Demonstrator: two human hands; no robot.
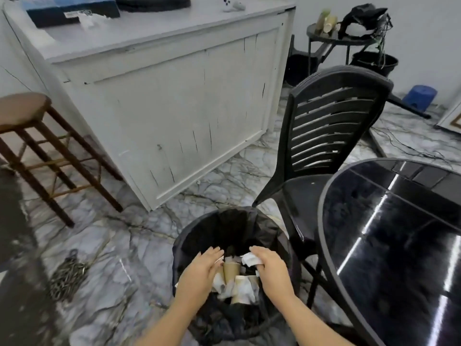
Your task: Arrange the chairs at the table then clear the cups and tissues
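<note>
Both my hands reach into a black bin (199, 236) lined with a black bag, on the floor in front of me. Brown paper cups (231, 270) and crumpled white tissues (243, 288) lie inside it. My left hand (202, 268) is over the bin's left side, fingers extended and slightly apart, holding nothing that I can see. My right hand (270, 265) is over the right side, fingers curled on a white tissue (250, 258). A black slatted plastic chair (331, 126) stands pushed against the round black glass table (399, 240) to the right.
A white cabinet (174, 101) stands behind the bin. A wooden stool (37, 136) is at the left, and a chain (69, 273) lies on the marble floor. Far right back are a small black table (341, 39), a black pot (374, 62) and a blue stool (420, 96).
</note>
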